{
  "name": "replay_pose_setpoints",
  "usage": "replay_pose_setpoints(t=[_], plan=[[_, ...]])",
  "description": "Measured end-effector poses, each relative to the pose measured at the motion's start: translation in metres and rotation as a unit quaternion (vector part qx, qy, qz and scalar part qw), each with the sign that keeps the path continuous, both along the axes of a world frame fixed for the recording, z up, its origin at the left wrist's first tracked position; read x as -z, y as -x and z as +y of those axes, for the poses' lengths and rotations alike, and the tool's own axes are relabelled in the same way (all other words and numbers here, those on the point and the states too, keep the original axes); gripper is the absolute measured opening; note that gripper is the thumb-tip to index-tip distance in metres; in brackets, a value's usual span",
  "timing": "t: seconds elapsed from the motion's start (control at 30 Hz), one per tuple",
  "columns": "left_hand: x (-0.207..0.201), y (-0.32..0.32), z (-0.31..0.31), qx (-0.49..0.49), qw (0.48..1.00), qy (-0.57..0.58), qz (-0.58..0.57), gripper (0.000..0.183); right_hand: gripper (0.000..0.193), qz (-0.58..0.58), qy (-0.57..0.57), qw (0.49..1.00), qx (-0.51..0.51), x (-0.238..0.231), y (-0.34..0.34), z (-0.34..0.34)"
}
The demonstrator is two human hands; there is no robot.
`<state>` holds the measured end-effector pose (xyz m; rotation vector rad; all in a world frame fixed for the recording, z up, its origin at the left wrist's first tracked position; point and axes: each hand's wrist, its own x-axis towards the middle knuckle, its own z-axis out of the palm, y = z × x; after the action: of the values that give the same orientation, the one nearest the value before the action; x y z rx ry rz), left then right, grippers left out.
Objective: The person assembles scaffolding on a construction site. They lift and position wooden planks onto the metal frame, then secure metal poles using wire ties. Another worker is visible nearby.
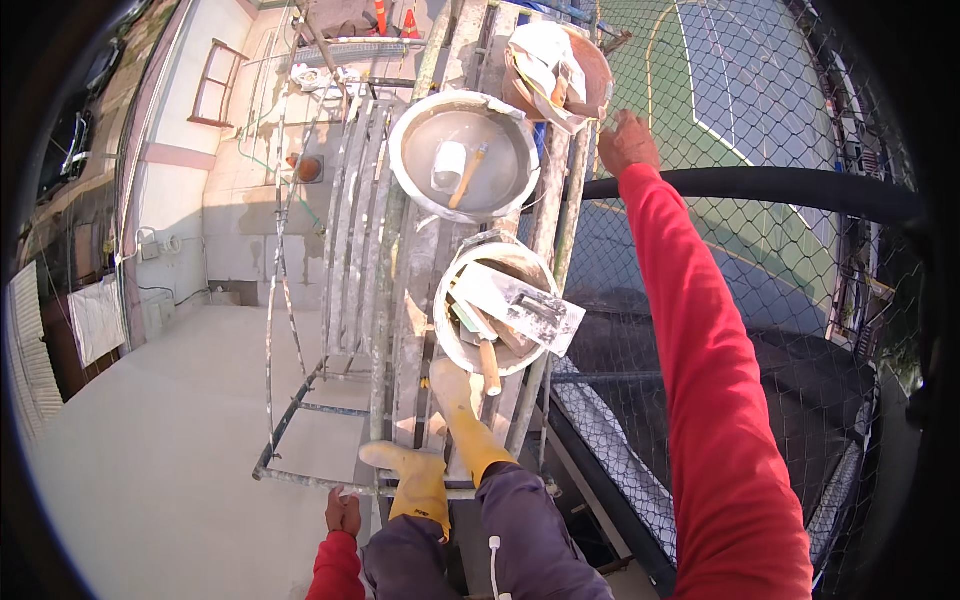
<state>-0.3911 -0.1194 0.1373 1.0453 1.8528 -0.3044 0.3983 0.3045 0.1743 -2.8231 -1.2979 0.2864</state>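
Although I cannot tell whether either grips, the right hand (629, 146) is nearer, just right of the round reddish basin (597, 82), the left hand (343, 513) well apart from it.

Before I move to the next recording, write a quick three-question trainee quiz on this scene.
1. Which container stands nearest the boots?
A) the reddish tub
B) the pale round tub
C) the bucket with the flat trowel lying across it
2. True or false: the boots are black.
3. Which reaches farther up the picture, the left hand or the right hand?

Key: 1. C. 2. False, they are yellow. 3. The right hand.
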Motion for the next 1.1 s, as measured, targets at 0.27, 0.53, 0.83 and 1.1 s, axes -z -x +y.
replay_pose_setpoints(t=[0.27, 0.53, 0.83, 1.1], plan=[[-0.091, 0.017, -0.096, -0.188, 0.982, -0.036, 0.011, 0.046, 0.035, 0.286, 0.056, 0.947, -0.136, 0.005, 0.214, -0.21], [-0.136, 0.031, -0.185, -0.337, 0.939, -0.035, 0.059, 0.039, 0.037, 0.386, 0.298, 0.818, -0.306, -0.038, 0.362, -0.339], [-0.113, 0.072, -0.22, -0.423, 0.904, -0.062, -0.004, 0.043, 0.039, 0.277, 0.293, 0.879, -0.255, -0.026, 0.387, -0.329], [-0.089, 0.111, -0.213, -0.409, 0.91, -0.071, -0.004, 0.045, 0.044, 0.227, 0.316, 0.88, -0.272, 0.024, 0.441, -0.333]])
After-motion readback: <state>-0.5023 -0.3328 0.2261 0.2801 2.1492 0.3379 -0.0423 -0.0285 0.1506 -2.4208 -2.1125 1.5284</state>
